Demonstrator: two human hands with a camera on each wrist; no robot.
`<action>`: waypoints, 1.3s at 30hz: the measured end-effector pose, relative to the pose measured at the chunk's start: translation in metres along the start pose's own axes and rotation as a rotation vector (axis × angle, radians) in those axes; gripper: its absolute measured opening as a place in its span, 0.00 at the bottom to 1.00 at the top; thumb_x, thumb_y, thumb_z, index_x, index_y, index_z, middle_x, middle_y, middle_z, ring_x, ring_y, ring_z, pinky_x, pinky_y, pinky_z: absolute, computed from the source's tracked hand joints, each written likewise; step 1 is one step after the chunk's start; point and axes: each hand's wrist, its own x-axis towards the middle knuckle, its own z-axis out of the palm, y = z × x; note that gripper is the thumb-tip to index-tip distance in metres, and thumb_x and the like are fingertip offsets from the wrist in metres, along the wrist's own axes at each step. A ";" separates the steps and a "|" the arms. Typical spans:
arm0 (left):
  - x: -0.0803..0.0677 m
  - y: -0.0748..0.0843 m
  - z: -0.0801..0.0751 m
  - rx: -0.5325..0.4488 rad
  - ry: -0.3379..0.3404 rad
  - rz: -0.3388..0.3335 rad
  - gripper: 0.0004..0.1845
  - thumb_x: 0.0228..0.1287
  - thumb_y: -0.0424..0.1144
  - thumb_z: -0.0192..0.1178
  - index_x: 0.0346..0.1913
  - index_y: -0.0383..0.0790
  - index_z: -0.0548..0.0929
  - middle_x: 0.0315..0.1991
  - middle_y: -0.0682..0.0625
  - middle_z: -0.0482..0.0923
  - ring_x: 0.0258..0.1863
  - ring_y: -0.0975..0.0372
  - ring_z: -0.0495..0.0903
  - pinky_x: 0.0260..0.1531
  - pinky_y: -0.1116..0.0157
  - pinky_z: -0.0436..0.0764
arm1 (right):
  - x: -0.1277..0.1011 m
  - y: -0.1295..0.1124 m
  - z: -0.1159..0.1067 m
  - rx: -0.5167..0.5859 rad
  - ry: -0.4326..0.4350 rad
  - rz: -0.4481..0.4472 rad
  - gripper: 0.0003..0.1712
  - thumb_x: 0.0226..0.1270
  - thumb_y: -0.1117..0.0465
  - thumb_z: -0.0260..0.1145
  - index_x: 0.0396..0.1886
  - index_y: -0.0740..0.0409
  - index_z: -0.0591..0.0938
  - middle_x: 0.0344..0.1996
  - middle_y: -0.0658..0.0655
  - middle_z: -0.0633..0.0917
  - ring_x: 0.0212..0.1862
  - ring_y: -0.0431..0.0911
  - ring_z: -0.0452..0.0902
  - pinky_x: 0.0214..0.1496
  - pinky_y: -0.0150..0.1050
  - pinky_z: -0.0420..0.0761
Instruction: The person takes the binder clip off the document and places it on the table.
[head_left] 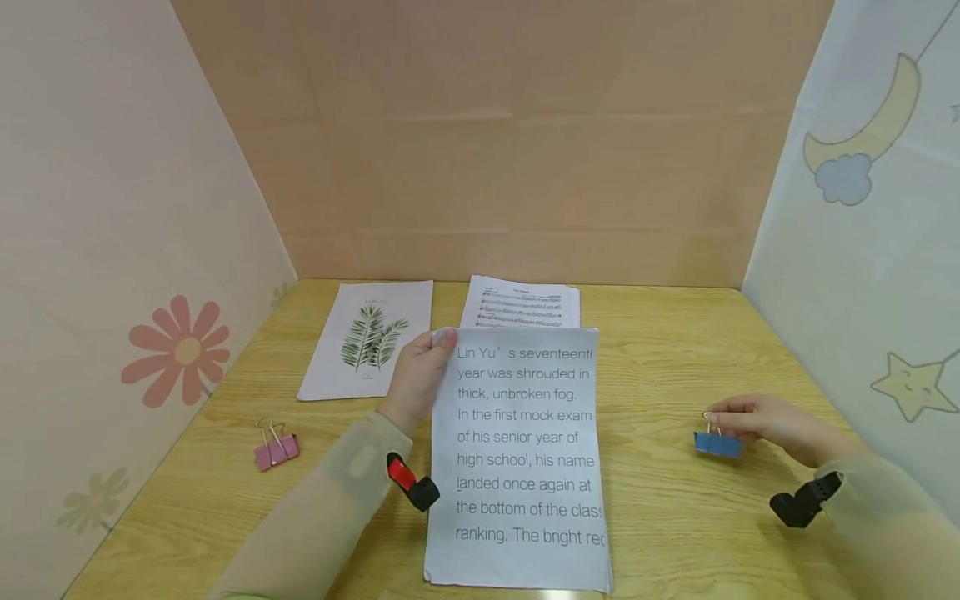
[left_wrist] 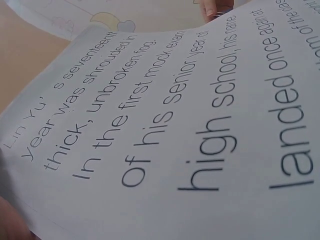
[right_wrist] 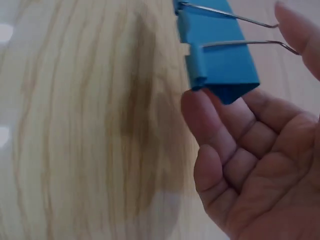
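Note:
My left hand (head_left: 420,372) pinches the upper left corner of a stack of printed sheets (head_left: 517,450), its thumb on the front face. The large text on the top sheet faces me, and the stack stands tilted up over the table. Over at the right, my right hand (head_left: 768,421) holds a blue binder clip (head_left: 717,444) by its wire handles. In the right wrist view the blue clip (right_wrist: 220,50) shows its closed side edge, with the thumb at the handles and fingers curled behind it. The left fingers behind the sheets are hidden.
A pink binder clip (head_left: 277,450) lies on the wooden table (head_left: 660,350) at the left. Behind the held sheets are a paper with a green leaf picture (head_left: 322,358) and sheet music (head_left: 521,304). Patterned walls stand at both sides.

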 end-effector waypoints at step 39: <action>0.005 -0.007 -0.002 -0.031 -0.034 -0.008 0.21 0.66 0.55 0.57 0.50 0.41 0.81 0.40 0.43 0.83 0.35 0.55 0.84 0.33 0.61 0.83 | -0.008 0.018 -0.007 0.002 -0.096 0.010 0.32 0.75 0.54 0.53 0.67 0.75 0.63 0.50 0.60 0.78 0.32 0.47 0.70 0.32 0.40 0.69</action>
